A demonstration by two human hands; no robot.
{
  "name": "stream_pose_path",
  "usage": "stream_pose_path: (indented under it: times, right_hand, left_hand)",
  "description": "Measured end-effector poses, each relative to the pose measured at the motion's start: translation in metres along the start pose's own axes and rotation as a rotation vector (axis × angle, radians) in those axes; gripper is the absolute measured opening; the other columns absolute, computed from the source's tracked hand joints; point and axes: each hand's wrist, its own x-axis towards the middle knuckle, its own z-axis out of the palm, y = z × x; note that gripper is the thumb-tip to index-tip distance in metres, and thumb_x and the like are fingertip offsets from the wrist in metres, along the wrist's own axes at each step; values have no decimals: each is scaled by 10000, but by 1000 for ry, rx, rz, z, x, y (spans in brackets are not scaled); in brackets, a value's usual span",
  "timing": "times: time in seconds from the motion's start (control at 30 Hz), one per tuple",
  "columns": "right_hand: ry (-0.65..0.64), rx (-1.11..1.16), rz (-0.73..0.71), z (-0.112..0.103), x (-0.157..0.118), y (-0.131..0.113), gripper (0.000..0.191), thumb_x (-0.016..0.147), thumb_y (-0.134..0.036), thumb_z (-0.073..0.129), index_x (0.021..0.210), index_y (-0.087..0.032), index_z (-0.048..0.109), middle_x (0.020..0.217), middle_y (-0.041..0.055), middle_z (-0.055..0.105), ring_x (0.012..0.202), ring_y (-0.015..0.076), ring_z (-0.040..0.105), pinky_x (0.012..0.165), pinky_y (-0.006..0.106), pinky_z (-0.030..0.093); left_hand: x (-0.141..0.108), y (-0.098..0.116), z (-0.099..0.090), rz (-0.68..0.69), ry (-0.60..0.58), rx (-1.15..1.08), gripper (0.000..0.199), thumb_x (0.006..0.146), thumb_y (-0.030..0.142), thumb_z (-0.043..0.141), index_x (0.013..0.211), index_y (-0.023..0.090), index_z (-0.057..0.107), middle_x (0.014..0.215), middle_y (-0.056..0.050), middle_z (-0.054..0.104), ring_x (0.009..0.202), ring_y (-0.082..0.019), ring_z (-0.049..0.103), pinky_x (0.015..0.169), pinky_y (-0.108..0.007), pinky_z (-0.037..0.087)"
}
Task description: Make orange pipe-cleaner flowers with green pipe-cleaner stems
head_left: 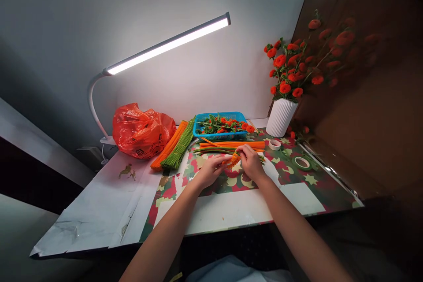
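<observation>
Between my two hands is an orange pipe cleaner piece point(232, 161), bent into a row of small loops. My left hand point(211, 171) grips its left end, with fingers and thumb closed on it. The fingers of my right hand point(251, 163) pinch its upper right end. Just behind my hands, loose orange pipe cleaners point(254, 144) and green pipe cleaners point(206, 150) lie in a row across the patterned table cover point(214, 187). My fingers partly hide the looped piece.
Pipe cleaner bundles, orange point(170, 144) and green point(180, 145), lie beside a red plastic bag point(142, 132). Behind stands a blue basket point(220, 136) of orange flowers. Two tape rolls, pale point(274, 144) and green point(307, 167), lie right, near a white vase point(281, 118). A lamp point(168, 46) shines overhead.
</observation>
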Motion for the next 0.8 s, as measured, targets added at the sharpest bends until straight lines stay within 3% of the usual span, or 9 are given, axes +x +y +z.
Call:
stream_pose_path:
  times: [0.17,0.3,0.43,0.8]
  right_hand:
    - [65,87,150,2,0,-1,151,830,-199,445,824,-188,596,785,45,635,712,186,594,662,299,476]
    - [20,200,254,6,-1,-6,159,803,-252,500,840,-178,637,774,46,672,656,178,607,604,285,481]
    - [-32,190,217,6,-2,-9,148,797,-244,513,807,-182,647,761,40,674,650,172,600,611,286,482]
    - [-84,96,73,3,-3,-9,154,808,-162,474,810,-193,625,775,38,651,746,189,602,688,301,475]
  left_hand:
    - [2,7,-1,-22,167,50,348,890,273,501,1218,200,593,889,-54,657,696,-129,544,616,-230,435]
    - [3,9,0,-61,248,74,305,878,298,519,1137,202,649,875,-57,677,686,-139,560,609,-240,429]
    - [4,7,0,-41,267,95,280,878,338,522,1041,193,698,720,-35,636,617,-130,537,574,-233,405]
    - [3,8,-4,-63,197,124,235,864,290,541,1007,213,711,703,-8,611,595,-115,508,564,-216,382]
